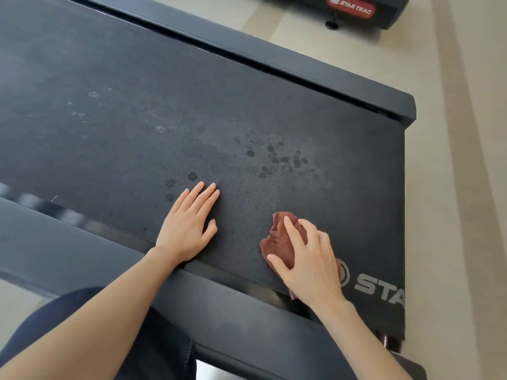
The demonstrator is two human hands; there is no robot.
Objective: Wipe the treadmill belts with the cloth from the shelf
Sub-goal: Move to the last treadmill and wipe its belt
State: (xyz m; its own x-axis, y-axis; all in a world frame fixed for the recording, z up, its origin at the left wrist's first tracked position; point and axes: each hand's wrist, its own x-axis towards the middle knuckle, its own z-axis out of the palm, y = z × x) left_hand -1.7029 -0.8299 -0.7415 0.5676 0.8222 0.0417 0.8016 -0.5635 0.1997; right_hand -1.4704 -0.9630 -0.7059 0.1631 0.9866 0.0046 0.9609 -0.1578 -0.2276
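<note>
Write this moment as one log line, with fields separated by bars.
phase: wiping | right hand: pressing cloth on belt | left hand: flat on belt | dark spots: unwiped

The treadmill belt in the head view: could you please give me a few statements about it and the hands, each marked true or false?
1. The right hand presses a reddish-brown cloth onto the treadmill belt. True.
2. The left hand holds a spray bottle. False: it lies flat and empty on the belt, fingers spread.
3. Dark wet-looking spots show on the belt beyond the cloth. True.
4. The cloth is spread flat across the full belt width. False: it is bunched up under the right hand.
5. A second machine with a red Star Trac label stands on the floor beyond. True.
</note>
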